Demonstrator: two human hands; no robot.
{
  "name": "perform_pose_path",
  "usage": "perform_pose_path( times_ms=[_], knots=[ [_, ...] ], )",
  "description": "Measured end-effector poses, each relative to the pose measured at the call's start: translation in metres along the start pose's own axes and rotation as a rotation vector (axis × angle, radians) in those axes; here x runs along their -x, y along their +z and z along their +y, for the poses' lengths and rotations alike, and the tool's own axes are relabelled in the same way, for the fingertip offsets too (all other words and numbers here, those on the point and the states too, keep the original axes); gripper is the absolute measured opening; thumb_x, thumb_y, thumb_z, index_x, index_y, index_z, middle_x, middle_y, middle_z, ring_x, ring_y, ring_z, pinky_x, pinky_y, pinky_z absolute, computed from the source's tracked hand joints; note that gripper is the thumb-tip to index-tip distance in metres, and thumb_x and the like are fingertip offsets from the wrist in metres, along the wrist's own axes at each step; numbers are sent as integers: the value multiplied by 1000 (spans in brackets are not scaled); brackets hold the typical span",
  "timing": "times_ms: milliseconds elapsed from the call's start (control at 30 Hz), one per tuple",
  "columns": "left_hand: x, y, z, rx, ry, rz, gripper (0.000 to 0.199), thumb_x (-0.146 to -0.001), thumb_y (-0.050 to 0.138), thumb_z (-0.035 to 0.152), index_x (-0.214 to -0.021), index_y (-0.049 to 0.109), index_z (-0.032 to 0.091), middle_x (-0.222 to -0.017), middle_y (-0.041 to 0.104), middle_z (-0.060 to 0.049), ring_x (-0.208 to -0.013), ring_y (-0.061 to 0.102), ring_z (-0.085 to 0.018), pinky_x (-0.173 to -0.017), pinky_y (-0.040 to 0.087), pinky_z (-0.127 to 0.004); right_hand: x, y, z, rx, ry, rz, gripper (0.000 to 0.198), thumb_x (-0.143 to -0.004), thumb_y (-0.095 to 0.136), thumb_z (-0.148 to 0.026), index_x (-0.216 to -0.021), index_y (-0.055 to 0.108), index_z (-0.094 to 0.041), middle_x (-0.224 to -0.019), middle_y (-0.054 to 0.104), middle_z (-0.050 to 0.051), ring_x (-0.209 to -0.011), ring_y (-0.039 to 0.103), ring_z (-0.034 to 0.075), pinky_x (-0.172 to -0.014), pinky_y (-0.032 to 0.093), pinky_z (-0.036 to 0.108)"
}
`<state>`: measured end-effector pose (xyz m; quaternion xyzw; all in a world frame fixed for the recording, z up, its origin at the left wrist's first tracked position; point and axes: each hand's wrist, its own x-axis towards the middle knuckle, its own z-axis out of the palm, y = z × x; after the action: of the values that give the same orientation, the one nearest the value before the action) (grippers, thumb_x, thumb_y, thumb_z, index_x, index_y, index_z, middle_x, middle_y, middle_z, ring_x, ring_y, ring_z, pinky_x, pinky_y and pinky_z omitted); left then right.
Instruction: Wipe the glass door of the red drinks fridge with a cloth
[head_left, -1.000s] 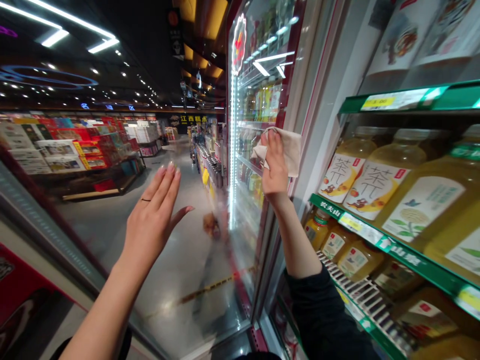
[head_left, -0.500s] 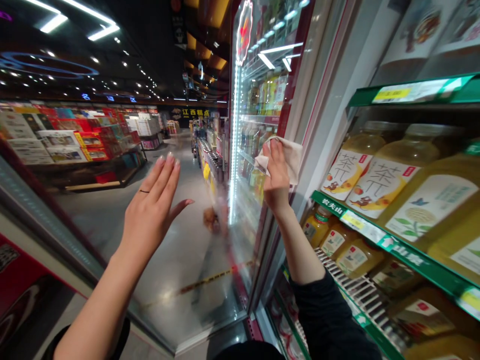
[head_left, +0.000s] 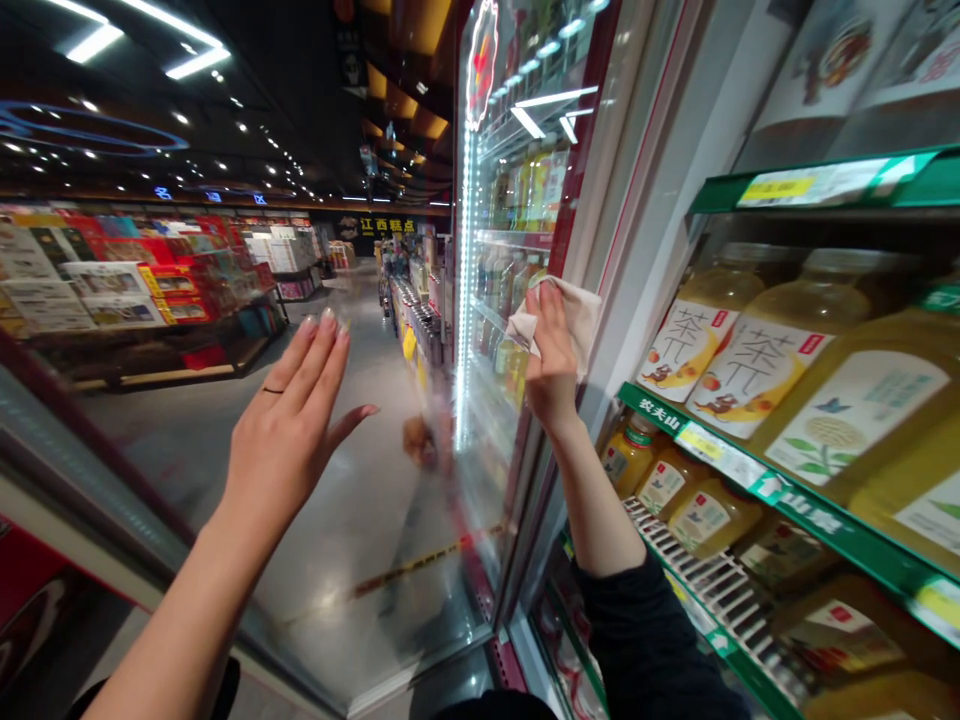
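In the head view, my right hand (head_left: 553,365) presses a folded white cloth (head_left: 581,312) flat against the glass near the door's hinge-side edge, with its fingers laid over the cloth. My left hand (head_left: 281,430) is held out flat, fingers straight and thumb apart, with a thin dark ring on one finger. It lies at or just in front of the glass door (head_left: 405,620); whether the palm touches the glass I cannot tell. Nothing is in that hand.
On the right, an open cooler has green-edged shelves (head_left: 810,500) holding large tea bottles (head_left: 765,340) and smaller bottles (head_left: 697,515). Through the glass show a lit drinks cooler (head_left: 517,220), stacked boxes (head_left: 112,280) and a grey floor (head_left: 337,540).
My left hand has shifted slightly left and down in the view. My right hand and the cloth stay nearly in place, while the whole scene drifts a little left.
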<state>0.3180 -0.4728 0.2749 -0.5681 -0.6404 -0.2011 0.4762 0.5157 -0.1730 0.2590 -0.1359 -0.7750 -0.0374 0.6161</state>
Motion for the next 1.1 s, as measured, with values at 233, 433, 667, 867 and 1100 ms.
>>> perform_pose_path(
  times_ms=[233, 433, 667, 867, 1100],
  knots=[
    [2, 4, -2, 31, -4, 24, 110, -105, 77, 29, -184, 0, 32, -183, 37, -12, -169, 39, -34, -139, 43, -51, -21, 7, -38, -46, -180, -112, 85, -106, 24, -1, -182, 22, -40, -184, 41, -7, -176, 22, 21, -146, 26, 52],
    [1, 4, 0, 24, -1, 23, 110, -106, 76, 29, -184, -2, 30, -180, 43, -16, -168, 41, -35, -135, 47, -54, 6, 1, -13, -29, -138, -33, 85, -105, 28, 0, -180, 31, -40, -181, 47, -3, -172, 37, 26, -143, 34, 61],
    [1, 3, 0, 42, -17, 20, 106, -107, 74, 31, -184, 1, 32, -183, 40, -15, -169, 41, -33, -136, 46, -53, -18, 11, -40, -51, -87, -60, 75, -112, 27, -9, -181, 27, -39, -182, 45, -6, -176, 26, 23, -147, 25, 54],
    [2, 3, -2, 67, -29, -18, 104, -108, 73, 31, -184, 2, 32, -185, 35, -13, -171, 37, -34, -139, 41, -53, 27, 13, -54, -127, -137, -226, 81, -109, 31, -2, -180, 31, -43, -177, 52, -4, -172, 37, 23, -143, 36, 52],
    [2, 2, -1, 96, -23, -13, 106, -108, 72, 28, -184, 0, 33, -186, 32, -11, -171, 35, -34, -140, 39, -53, -9, 11, -36, -69, -39, -63, 79, -109, 30, -6, -181, 28, -38, -184, 43, -2, -176, 24, 27, -146, 23, 62]
  ],
)
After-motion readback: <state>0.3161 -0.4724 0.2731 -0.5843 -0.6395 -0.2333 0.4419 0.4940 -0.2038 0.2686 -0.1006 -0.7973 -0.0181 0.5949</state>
